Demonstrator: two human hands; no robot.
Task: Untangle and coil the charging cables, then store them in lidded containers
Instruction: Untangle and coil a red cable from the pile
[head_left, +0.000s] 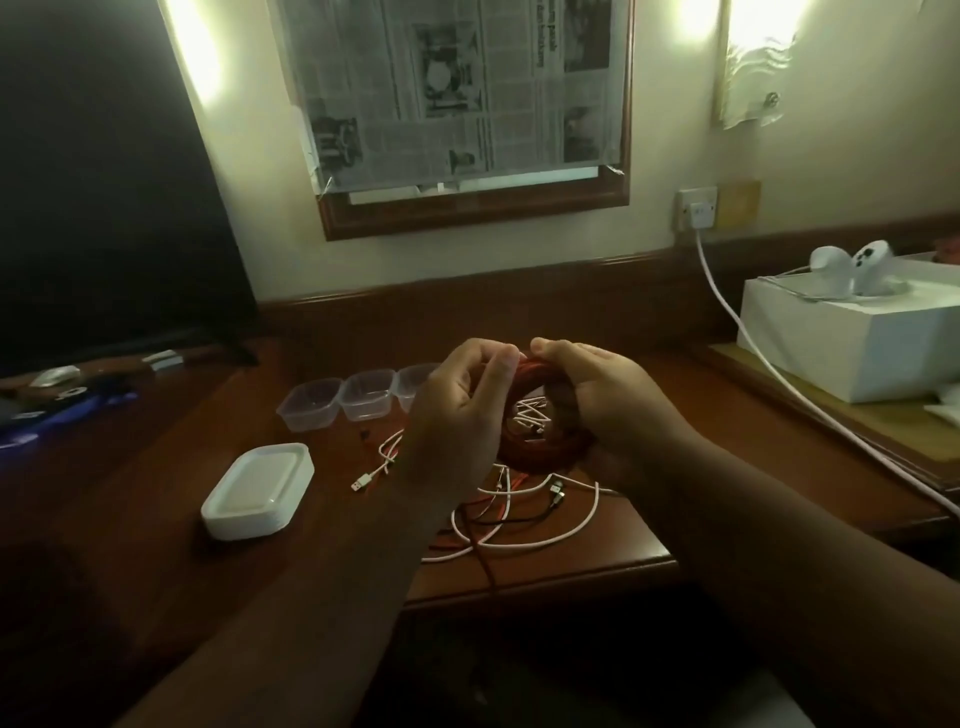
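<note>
A red cable coil (540, 446) is held up above the wooden desk (218, 447). My right hand (597, 400) grips its right side, fingers curled round the loops. My left hand (462, 410) pinches the coil's top left with thumb and fingertips. Below the hands lies a tangle of white, red and black cables (524, 512); a red strand runs off the desk's front edge. A short white USB cable (382, 460) lies to the left. Three clear open containers (340, 397) stand in a row behind; the third is partly hidden by my left hand. A stack of white lids (260, 491) sits front left.
A dark monitor (104, 182) stands at the back left with small items before it. On the right, a white box (852, 338) carries two white controllers. A white cord (753, 353) runs from the wall socket (696, 208) across the side surface.
</note>
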